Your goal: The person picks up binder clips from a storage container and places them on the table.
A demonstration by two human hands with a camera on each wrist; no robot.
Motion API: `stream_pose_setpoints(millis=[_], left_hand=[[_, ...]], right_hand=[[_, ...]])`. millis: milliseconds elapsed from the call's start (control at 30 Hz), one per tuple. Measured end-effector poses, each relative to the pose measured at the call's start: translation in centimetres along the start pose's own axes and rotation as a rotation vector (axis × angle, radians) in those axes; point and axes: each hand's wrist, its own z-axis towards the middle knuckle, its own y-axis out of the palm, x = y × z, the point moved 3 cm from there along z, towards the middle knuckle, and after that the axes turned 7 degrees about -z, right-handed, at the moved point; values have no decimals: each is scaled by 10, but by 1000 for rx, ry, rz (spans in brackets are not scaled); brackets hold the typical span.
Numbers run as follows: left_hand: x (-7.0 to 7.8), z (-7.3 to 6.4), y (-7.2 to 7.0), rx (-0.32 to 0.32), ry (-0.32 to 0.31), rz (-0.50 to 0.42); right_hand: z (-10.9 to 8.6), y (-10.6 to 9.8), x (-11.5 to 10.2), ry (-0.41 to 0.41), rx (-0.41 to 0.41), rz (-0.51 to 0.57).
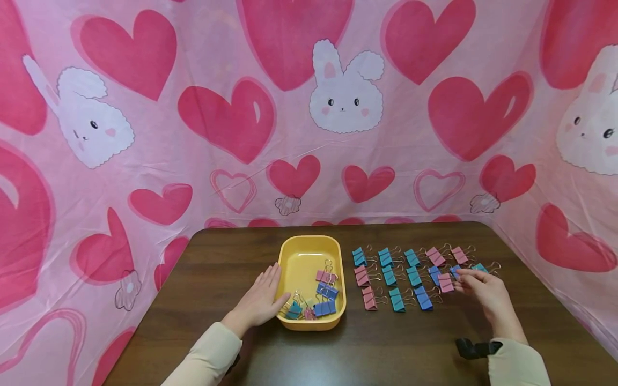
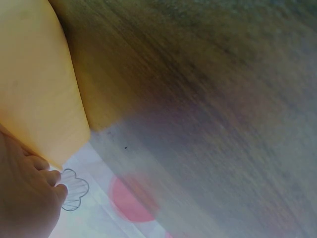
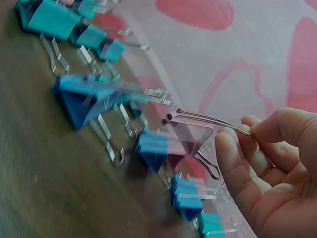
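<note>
- Right wrist view: the right hand (image 3: 277, 171) has thumb and finger drawn together on the end of one wire handle of a pink binder clip (image 3: 190, 135); the clip's other handle juts free below.
- That clip is held out in front of the fingertips, over the right part of the table (image 1: 376, 348), just beside a blue clip (image 1: 434, 276) in the middle row.
- It should be very light and sturdy, with a stiff spring body. The thin wire handle is probably smooth and apt to swivel, so a firm pinch near the handle's end, or across the body's flat faces, looks the surest hold.
- Left hand (image 1: 258, 295): fingers fairly straight, laid along the left edge of a yellow tray (image 1: 311, 325), thumb near its front left corner. The tray looks like light, rigid plastic that could slide; its rim offers the best hold.
- Inside the tray, pink, blue and teal clips lie toward the front and right edges, handles poking up.
- Between tray and right hand, clips stand in three rows, such as a front-row teal clip (image 1: 397, 299), handles mostly pointing to the table's right edge.
- Beyond the back edge hangs a pink heart-print cloth (image 1: 333, 147).
</note>
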Motion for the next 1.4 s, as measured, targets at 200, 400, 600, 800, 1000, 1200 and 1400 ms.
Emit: stream_pose_setpoints(millis=[200,400,600,800,1000,1200,1400], left_hand=[[-1,0,1,0,0,-1],[-1,0,1,-3,-1,7],[-1,0,1,-1,3,5],[0,0,0,-6,-4,1],[0,-1,0,-9,-9,-7],[0,0,0,-5,-9,-9],[1,-1,-1,-6,-2,-4]], right_hand=[[1,-5,12,75,-50,-46],[4,-8,23,82,-94,-112],[5,-8,31,96,-113,-102],[3,-11,31,111,-91,-95],[0,-21,26,134,-39,-131],[-1,-28,10,90,1,-114],[14,-30,-4,23,5,-165]])
